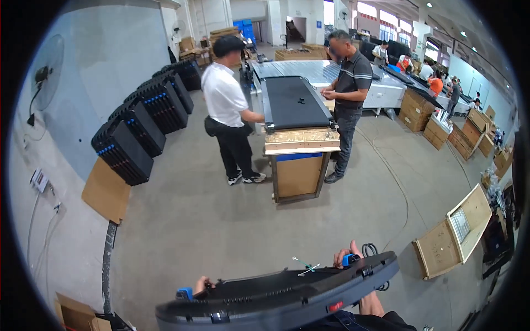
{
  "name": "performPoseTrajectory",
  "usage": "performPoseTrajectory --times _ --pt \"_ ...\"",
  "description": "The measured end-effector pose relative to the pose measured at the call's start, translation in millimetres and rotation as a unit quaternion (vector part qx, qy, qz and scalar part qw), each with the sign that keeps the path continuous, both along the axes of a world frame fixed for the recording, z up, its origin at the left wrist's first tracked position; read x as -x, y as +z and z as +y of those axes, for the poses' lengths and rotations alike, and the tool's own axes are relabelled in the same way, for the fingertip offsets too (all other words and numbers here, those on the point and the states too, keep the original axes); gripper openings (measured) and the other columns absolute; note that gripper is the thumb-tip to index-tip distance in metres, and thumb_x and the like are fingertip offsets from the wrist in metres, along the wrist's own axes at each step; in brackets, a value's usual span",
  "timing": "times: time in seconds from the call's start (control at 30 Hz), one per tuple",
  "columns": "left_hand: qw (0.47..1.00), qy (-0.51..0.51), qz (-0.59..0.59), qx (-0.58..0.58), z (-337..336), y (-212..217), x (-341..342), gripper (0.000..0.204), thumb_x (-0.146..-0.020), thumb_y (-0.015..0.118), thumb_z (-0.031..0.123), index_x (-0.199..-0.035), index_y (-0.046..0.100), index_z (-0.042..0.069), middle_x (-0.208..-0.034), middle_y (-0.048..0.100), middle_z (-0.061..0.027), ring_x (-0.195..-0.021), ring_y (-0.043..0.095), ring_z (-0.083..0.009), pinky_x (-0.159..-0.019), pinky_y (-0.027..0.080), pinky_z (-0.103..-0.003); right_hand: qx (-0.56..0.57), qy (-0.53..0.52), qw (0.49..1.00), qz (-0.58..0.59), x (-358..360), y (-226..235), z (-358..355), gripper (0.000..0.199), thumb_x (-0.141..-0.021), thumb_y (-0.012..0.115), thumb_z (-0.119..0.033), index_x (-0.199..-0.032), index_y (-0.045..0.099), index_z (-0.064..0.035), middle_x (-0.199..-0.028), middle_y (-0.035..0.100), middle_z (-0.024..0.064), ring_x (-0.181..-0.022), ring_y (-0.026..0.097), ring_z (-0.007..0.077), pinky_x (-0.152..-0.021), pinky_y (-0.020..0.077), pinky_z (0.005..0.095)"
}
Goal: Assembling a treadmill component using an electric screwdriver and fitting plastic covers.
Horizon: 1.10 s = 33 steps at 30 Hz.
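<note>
I carry a wide black treadmill (pixel 276 310) in front of my body, its curved end with a small red switch turned toward me. My left hand (pixel 204 284) is closed on its left side, beside a blue end piece; only some fingers show. At its right side my right hand (pixel 351 255) grips the edge by another blue piece, thumb raised. A black cable (pixel 376 251) hangs in loops next to my right hand. Thin green and white wires (pixel 307 267) stick up from the treadmill's far edge.
Ahead, a flat black treadmill deck (pixel 295 105) lies on a wooden-topped stand (pixel 302 147). A person in white (pixel 223 99) and a person in a dark shirt (pixel 351 83) stand at its sides. Several black units (pixel 124 146) lean along the left wall. An opened carton (pixel 441 248) lies right.
</note>
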State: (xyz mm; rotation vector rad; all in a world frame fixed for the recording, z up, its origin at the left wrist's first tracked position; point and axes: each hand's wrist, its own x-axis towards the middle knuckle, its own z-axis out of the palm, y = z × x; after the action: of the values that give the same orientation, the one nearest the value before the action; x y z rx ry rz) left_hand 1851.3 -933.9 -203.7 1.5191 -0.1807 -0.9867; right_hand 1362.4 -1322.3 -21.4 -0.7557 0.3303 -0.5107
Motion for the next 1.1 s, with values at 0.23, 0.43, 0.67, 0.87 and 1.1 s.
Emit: performPoseTrajectory --times 0.23,0.43,0.67,0.87,1.1 --pt "0.987 -0.060 0.148 -0.013 -288 -52 -18 0.031 -0.098 0.048 0.034 -0.083 0.049 0.007 -0.074 0.056 -0.0097 -0.078 0.057 -0.0228 -0.071 0.047 -0.035 -0.007 -0.109 0.988 0.113 -58 31 -200 0.069 -0.109 0.027 -0.043 -0.064 0.058 -0.0016 -0.058 0.050 0.0109 -0.065 0.046 0.0229 -0.070 0.0380 0.0372" --pt "0.991 -0.116 0.048 -0.047 -502 -155 -46 0.022 -0.091 0.056 0.024 -0.077 0.055 0.007 -0.077 0.060 -0.0069 -0.079 0.056 -0.0166 -0.074 0.046 -0.033 0.054 -0.118 0.983 0.127 -68 -87 -408 0.068 -0.108 0.034 -0.043 -0.060 0.059 -0.0016 -0.053 0.053 0.0139 -0.061 0.048 0.0260 -0.071 0.0405 0.0393" --pt "0.969 -0.068 0.160 -0.175 -669 -281 -76 0.027 -0.085 0.064 0.029 -0.075 0.067 0.003 -0.072 0.066 -0.0071 -0.068 0.062 -0.0181 -0.064 0.050 -0.035 -0.001 -0.103 0.978 0.181 -59 -201 -565 0.063 -0.107 0.037 -0.043 -0.070 0.062 -0.0001 -0.065 0.060 0.0181 -0.064 0.053 0.0286 -0.070 0.0430 0.0391" --pt "0.972 -0.063 -0.127 -0.189 -691 -254 -112 0.039 -0.090 0.062 0.033 -0.109 0.073 0.001 -0.097 0.075 -0.0137 -0.092 0.069 -0.0217 -0.081 0.052 -0.039 -0.216 -0.303 0.911 0.178 -114 -174 -598 0.038 -0.102 0.057 -0.043 -0.090 0.063 -0.0077 -0.087 0.067 0.0112 -0.075 0.064 0.0254 -0.068 0.0535 0.0353" --pt "0.998 -0.034 -0.003 -0.052 -677 -149 -120 0.040 -0.103 0.049 0.035 -0.124 0.065 0.005 -0.114 0.064 -0.0045 -0.104 0.056 -0.0140 -0.091 0.045 -0.036 -0.099 -0.301 0.828 0.463 -114 -235 -506 0.019 -0.098 0.058 -0.030 -0.103 0.063 -0.0117 -0.082 0.067 0.0048 -0.067 0.063 0.0181 -0.061 0.0506 0.0318"
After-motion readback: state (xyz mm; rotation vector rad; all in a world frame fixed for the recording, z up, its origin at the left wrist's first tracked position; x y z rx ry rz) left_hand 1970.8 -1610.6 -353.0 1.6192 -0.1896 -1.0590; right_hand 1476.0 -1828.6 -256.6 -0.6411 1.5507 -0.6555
